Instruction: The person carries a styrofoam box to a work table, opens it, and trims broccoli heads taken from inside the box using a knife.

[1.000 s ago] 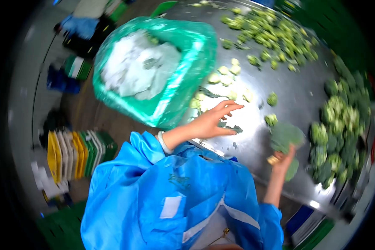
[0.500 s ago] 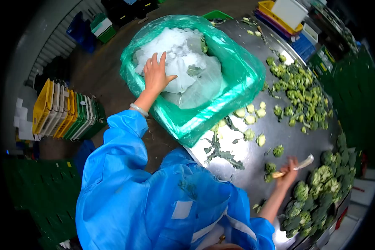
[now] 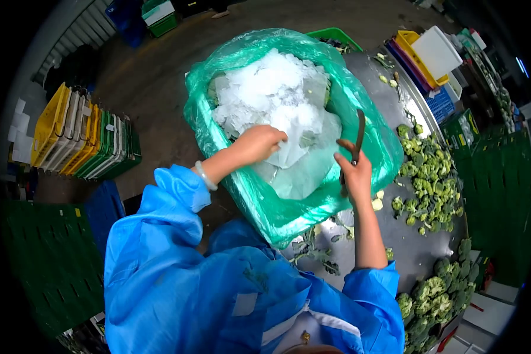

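A bin lined with a green plastic bag [image 3: 265, 221] stands in front of me. In it, crushed ice [image 3: 271, 88] lies on a thin, translucent white sheet [image 3: 298, 174], with bits of green showing at its sides. My left hand [image 3: 258, 144] is over the near left part of the bin, its fingers closed on the sheet beside the ice. At the bin's right side, my right hand [image 3: 357, 174] grips a knife [image 3: 360, 127], its narrow end pointing up and away from me. Part of the knife is hidden by the fingers.
Trimmed broccoli florets [image 3: 430, 183] spread over the metal table [image 3: 410, 248] on the right. Whole broccoli heads [image 3: 433, 301] are heaped at the near right. Cut leaves [image 3: 318, 253] lie by the bin. Stacked crates [image 3: 88, 141] stand on the left, more crates [image 3: 422, 53] at the far right.
My right hand has moved with the knife from the broccoli side up to the bin. My left hand, spread on the ice before, has come nearer and right and closed on the sheet.
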Motion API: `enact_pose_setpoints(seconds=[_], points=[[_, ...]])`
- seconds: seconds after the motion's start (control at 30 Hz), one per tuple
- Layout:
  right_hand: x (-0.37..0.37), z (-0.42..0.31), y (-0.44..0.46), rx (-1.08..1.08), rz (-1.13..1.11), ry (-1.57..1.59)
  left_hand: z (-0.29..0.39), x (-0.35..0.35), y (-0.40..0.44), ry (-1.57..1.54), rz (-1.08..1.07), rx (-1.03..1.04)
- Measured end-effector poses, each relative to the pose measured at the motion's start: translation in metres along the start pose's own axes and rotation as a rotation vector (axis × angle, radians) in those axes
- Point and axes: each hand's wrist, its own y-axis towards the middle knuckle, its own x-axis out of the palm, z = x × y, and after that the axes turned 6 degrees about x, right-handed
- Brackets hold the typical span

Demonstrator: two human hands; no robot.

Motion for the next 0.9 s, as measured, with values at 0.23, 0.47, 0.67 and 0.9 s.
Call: enact_pose_setpoints(seconds=[0.23, 0.47, 0.67, 0.9], points=[[0.047, 0.007, 0.142, -0.223, 0.199, -0.383, -0.011, -0.078, -0.017, -0.123, 0.338, -0.223], [0.086, 0.010, 0.187, -0.251, 0.056, -0.486, -0.126, -0.100, -0.022, 0.253, 0.497, -0.436], [0.046, 0.008, 0.141, -0.367, -0.088, -0.695, -0.136, -0.103, -0.011, 0.357, 0.330, -0.541], [0.018, 0.011, 0.117, -0.295, -0.121, -0.649, -0.136, -0.093, 0.002, 0.465, 0.258, -0.432]])
